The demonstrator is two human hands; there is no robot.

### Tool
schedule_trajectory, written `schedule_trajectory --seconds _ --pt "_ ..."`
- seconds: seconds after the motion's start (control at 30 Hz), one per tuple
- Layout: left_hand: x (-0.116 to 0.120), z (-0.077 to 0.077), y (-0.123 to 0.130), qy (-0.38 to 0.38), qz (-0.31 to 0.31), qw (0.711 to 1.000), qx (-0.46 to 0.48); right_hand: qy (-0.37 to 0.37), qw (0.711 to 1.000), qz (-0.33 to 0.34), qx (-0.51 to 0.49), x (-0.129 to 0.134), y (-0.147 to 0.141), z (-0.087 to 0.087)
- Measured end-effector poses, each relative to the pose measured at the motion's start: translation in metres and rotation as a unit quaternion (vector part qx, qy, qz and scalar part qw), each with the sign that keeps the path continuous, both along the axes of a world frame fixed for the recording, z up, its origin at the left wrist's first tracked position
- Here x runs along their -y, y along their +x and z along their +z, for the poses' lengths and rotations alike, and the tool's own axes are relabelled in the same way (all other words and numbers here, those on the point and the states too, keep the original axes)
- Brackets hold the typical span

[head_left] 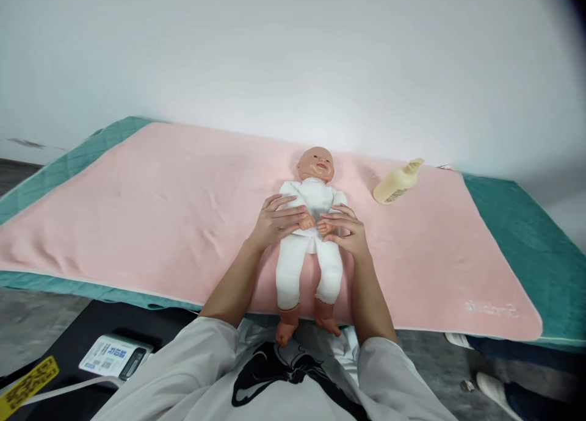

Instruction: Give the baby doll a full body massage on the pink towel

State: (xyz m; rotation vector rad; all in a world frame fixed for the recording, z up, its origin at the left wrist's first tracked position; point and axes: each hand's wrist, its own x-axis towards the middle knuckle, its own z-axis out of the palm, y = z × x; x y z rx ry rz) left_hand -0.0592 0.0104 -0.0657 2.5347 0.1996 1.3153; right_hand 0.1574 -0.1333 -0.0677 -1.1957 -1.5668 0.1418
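A baby doll (311, 195) in a white long-sleeved top and white leggings lies on its back, its head toward the wall and its bare feet over the near edge of the bed. My left hand (277, 218) holds the doll's arm at the picture's left, fingers over the sleeve and thumb below. At the other side, my right hand (348, 227) has its fingers and thumb around the doll's other forearm and hand. Both small doll hands meet over the belly. Part of the sleeves is hidden under my fingers.
Under the doll lies a pink blanket (174, 213) on a teal mattress cover (540, 238). A pale yellow pump bottle (396, 185) lies tilted to the right. A white boxed device (114, 355) rests on a black surface at lower left. Another person's shoes (494, 390) show at lower right.
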Motion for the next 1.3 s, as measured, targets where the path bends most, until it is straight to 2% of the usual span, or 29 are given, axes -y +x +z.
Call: schedule_trajectory --seconds 0.17,0.37,0.5,0.63,0.8,0.93,1.03,1.13,1.23,1.3 --pt "0.003 0.003 0.001 0.015 -0.004 1.000 -0.022 0.000 1.000 0.029 0.005 0.000 0.001 -0.003" --pt "0.003 0.004 0.001 0.021 0.010 0.999 -0.044 -0.007 1.000 0.028 0.007 0.000 0.000 -0.001" --pt "0.002 0.001 0.003 0.018 0.001 1.000 -0.011 -0.003 1.000 0.025 -0.014 0.001 0.001 -0.001" --pt "-0.001 -0.002 0.002 -0.008 0.009 0.999 0.044 0.040 0.994 -0.054 -0.092 0.002 0.010 -0.005" --pt "-0.003 -0.002 -0.006 -0.160 0.051 0.977 0.136 0.105 0.951 -0.146 -0.251 0.002 0.020 -0.010" --pt "-0.007 -0.002 -0.009 -0.302 0.104 0.923 0.217 0.131 0.914 -0.210 -0.323 -0.001 0.023 -0.007" --pt "-0.015 -0.003 -0.009 -0.403 0.129 0.856 0.298 0.139 0.882 -0.252 -0.372 -0.001 0.029 -0.006" --pt "-0.026 -0.005 -0.012 -0.467 0.150 0.790 0.368 0.120 0.843 -0.247 -0.462 0.000 0.038 -0.010" --pt "-0.034 -0.009 -0.018 -0.542 0.181 0.727 0.382 0.077 0.794 -0.254 -0.547 0.003 0.052 -0.018" --pt "-0.039 -0.011 -0.021 -0.604 0.183 0.666 0.397 0.044 0.753 -0.275 -0.595 0.005 0.061 -0.024"
